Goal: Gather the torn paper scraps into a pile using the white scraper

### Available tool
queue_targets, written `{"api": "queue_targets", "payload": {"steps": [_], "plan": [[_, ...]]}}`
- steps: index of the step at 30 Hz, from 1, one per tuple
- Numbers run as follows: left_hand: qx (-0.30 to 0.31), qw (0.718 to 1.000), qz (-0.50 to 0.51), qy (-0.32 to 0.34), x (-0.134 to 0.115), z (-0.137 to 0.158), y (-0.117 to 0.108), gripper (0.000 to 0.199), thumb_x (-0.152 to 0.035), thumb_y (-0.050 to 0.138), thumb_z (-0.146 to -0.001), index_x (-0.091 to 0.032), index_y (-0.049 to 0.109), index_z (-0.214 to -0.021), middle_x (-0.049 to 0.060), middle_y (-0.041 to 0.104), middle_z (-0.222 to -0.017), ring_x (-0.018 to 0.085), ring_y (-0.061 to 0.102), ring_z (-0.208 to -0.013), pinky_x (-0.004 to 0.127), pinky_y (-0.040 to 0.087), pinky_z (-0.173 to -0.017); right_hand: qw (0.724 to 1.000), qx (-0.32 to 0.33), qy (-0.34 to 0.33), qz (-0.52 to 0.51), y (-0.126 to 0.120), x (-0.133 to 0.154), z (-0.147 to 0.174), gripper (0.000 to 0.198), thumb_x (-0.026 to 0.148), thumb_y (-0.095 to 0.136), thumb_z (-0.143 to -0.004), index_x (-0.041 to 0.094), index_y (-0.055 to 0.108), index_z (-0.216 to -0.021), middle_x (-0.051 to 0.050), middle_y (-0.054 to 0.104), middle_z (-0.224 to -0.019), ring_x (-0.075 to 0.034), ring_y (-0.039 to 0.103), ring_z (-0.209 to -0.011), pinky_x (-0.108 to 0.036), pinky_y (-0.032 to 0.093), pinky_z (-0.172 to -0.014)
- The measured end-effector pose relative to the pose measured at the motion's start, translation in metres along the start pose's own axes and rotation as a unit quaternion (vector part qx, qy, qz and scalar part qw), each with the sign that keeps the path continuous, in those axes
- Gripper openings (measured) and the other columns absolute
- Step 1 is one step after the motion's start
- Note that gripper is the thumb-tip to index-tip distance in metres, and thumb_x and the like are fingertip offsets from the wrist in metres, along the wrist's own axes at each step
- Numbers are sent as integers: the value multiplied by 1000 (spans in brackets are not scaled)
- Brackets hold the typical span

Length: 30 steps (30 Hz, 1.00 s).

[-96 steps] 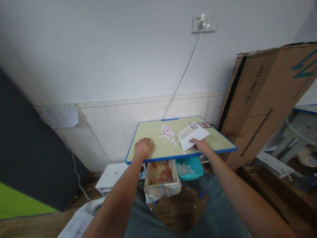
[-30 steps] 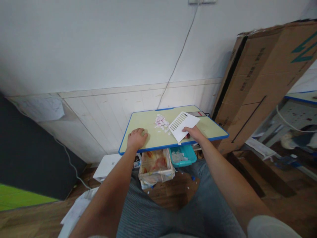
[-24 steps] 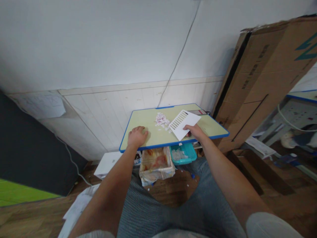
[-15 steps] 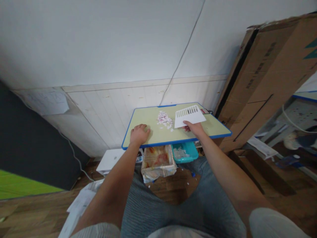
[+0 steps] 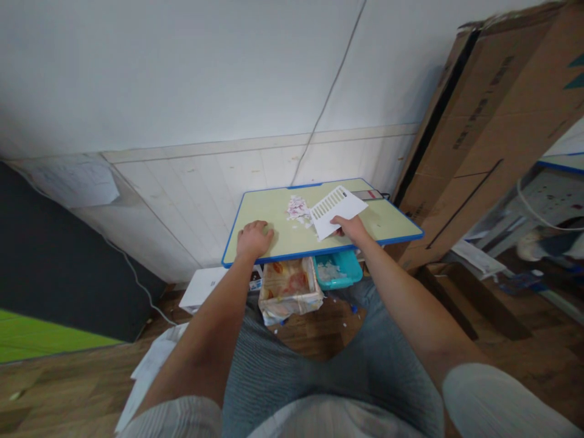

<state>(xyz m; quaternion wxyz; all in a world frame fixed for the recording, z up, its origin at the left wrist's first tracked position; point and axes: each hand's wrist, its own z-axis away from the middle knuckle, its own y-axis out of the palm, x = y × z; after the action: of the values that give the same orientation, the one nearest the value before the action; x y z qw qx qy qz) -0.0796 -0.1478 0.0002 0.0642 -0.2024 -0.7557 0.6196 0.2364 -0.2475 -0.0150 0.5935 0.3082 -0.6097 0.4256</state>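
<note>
My right hand point(image 5: 349, 227) grips the near edge of a white card with a row of slots cut in it point(image 5: 343, 210). The card is tilted over the table, its left edge close to a pile of small white and pinkish paper scraps point(image 5: 297, 208). On the left part of the pale green table point(image 5: 278, 237) rests my left hand point(image 5: 254, 238), fingers apart and holding nothing. The scraps lie between my two hands, toward the middle of the tabletop. Behind the card is a flat grey and red object point(image 5: 367, 194), partly covered.
Below the table's front edge stand a lined bin point(image 5: 292, 298) and a turquoise basket point(image 5: 349, 274) with pale scraps inside. A white box point(image 5: 201, 288) is at the left. Tall cardboard point(image 5: 474, 134) leans at the right. A cable point(image 5: 325, 103) runs down the wall.
My right hand has moved slightly left and turned the card counter-clockwise, so it sits nearer the scraps and uncovers more of the grey and red object. My left hand stays on the table.
</note>
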Motion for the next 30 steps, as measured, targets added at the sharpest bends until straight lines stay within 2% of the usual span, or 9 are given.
{"api": "queue_targets", "payload": {"steps": [6,30], "plan": [[-3,1000,0,-4,-1,1,-1,50,-42,52,-119,-21,72,-158,15,70,-168,37,62,-159,52,48,-135,1000,-12,2,4,1,-1,-1,45,44,82,-113,20,73,-150,-13,75,-150,-30,78,-126,-53,70,-105],[0,1000,-10,-3,0,-1,1,52,-43,52,-119,-20,72,-161,15,69,-170,38,61,-160,54,49,-135,1000,19,1,-20,-6,-7,-4,46,43,83,-112,20,73,-150,-14,75,-152,-31,78,-126,-52,70,-105]]}}
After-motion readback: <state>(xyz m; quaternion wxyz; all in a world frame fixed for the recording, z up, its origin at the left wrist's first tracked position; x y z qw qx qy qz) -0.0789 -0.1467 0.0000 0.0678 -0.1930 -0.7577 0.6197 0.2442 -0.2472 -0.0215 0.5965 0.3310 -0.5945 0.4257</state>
